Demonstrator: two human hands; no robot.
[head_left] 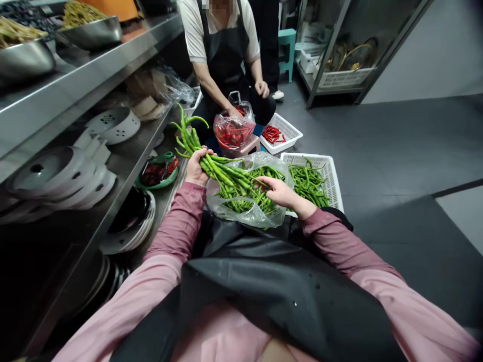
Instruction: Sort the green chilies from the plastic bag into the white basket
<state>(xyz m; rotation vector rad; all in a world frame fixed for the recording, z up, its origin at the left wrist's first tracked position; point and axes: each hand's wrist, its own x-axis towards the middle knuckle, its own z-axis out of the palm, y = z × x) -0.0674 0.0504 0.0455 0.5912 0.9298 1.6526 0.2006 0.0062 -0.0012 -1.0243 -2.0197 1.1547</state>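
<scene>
Green chili peppers (196, 146) sit bunched in the left hand (196, 168), its grip closed; the right hand (279, 192) pinches peppers inside the clear plastic bag (249, 213).

No readable text, label, brand, number or sign is showing on anything in this view.

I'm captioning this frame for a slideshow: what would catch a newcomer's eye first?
The bunch of long green chillies clutched in the left hand at centre, stems fanning up. Below it the right hand reaches into a clear plastic bag of more chillies. Behind, a co-worker holds a bag of red chillies.
</scene>
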